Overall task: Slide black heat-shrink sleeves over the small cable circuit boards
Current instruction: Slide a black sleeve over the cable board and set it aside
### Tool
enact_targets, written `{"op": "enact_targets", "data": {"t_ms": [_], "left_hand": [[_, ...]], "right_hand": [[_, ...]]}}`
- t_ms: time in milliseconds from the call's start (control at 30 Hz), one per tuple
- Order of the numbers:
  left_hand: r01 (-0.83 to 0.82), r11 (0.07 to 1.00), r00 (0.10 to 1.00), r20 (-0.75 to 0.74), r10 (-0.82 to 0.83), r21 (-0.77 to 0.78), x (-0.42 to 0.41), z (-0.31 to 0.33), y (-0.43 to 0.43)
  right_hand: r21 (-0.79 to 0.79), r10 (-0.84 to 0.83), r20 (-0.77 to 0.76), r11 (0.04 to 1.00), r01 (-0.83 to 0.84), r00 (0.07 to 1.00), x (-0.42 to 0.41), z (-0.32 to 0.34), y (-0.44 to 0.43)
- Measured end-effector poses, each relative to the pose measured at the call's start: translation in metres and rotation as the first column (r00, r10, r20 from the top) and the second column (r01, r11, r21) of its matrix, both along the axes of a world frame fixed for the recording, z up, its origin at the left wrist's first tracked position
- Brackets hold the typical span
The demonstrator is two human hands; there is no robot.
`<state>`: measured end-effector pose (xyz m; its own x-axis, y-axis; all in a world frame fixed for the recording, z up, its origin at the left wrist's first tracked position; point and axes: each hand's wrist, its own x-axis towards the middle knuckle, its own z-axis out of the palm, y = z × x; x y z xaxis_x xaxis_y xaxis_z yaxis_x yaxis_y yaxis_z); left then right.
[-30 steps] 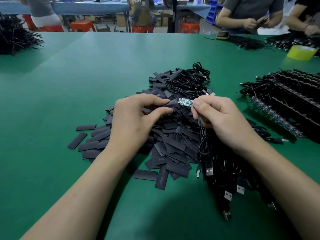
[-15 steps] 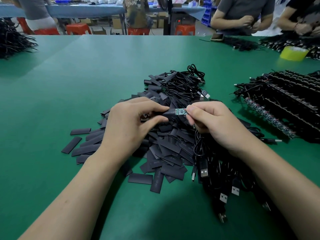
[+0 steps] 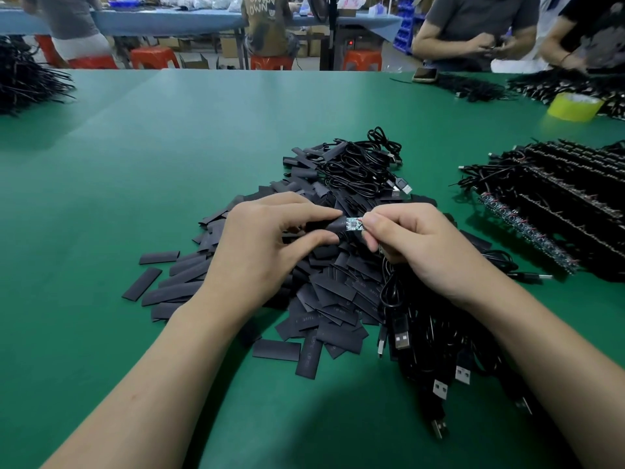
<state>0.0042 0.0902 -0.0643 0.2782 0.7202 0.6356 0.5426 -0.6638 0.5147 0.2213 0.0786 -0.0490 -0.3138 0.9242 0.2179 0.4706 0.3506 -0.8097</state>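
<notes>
Left hand [image 3: 267, 245]: thumb and forefinger pinch a black sleeve [image 3: 324, 228] close to its open end. The grip is closed on it and the other fingers are curled beneath.

Right hand [image 3: 416, 245]: thumb and forefinger pinch the wired end of the small circuit board [image 3: 353, 224]. The grip is closed, and red wire shows at the fingertips.

Position: the circuit board sits between the two hands, held in the air above the sleeve pile [image 3: 338, 292] in the middle of the green worktop [image 3: 135, 164].

Change over 1.0 s:
- One second ago the whole circuit board is bare and tilted, with only its left tip at the sleeve mouth.
- Half a second ago its left end is inside the sleeve.
- Now it lies nearly level, and a shorter green stretch shows between the sleeve mouth and the right fingertips.
- Both pinches are the same as before.
- The loose sleeves in the pile lie as they did.

Surroundings:
- A cable bundle [image 3: 422, 340] with USB plugs lies just right of the pile and runs toward the near edge.
- Coiled cables [image 3: 362, 167] lie on the far side of the pile.
- Rows of cables [image 3: 575, 198] are laid out toward the right edge.
- A yellow tape roll [image 3: 573, 106] stands near the far right corner.
- A heap of black wires [image 3: 23, 79] lies at the far left corner.
</notes>
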Motion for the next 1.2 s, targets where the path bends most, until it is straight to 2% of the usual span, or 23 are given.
{"op": "enact_targets", "data": {"t_ms": [400, 500, 600, 667, 833, 1133, 1200], "left_hand": [[0.053, 0.998, 0.999, 0.010, -0.053, 0.034, 0.0072, 0.0007, -0.0046], [0.029, 0.999, 0.999, 0.015, -0.029, 0.035, 0.0072, 0.0017, -0.0045], [-0.004, 0.999, 1.000, 0.026, 0.003, 0.036, 0.0066, 0.0023, -0.0046], [-0.008, 0.999, 0.999, 0.038, 0.006, 0.035, 0.0066, 0.0021, -0.0052], [0.022, 0.999, 0.999, 0.034, -0.023, 0.040, 0.0074, 0.0002, -0.0060], [0.054, 0.989, 0.995, -0.094, -0.041, 0.141, 0.0088, -0.0061, -0.0041], [0.051, 0.988, 0.996, -0.085, -0.039, 0.144, 0.0093, -0.0063, -0.0041]], "right_hand": [[0.021, 0.045, 0.058, 0.999, -0.046, 0.997, -0.0033, -0.0041, 0.0000], [0.039, 0.012, 0.009, 0.999, -0.013, 1.000, -0.0029, -0.0048, 0.0007], [0.039, -0.033, -0.148, 0.998, 0.039, 0.988, -0.0026, -0.0050, 0.0022], [0.038, -0.029, -0.192, 0.999, 0.037, 0.981, -0.0028, -0.0054, 0.0028], [0.011, -0.024, -0.190, 1.000, 0.026, 0.982, -0.0014, -0.0063, 0.0045], [-0.023, -0.038, -0.148, 0.999, 0.035, 0.988, -0.0022, -0.0079, 0.0042], [-0.022, -0.042, -0.164, 0.999, 0.039, 0.986, -0.0020, -0.0081, 0.0042]]}}
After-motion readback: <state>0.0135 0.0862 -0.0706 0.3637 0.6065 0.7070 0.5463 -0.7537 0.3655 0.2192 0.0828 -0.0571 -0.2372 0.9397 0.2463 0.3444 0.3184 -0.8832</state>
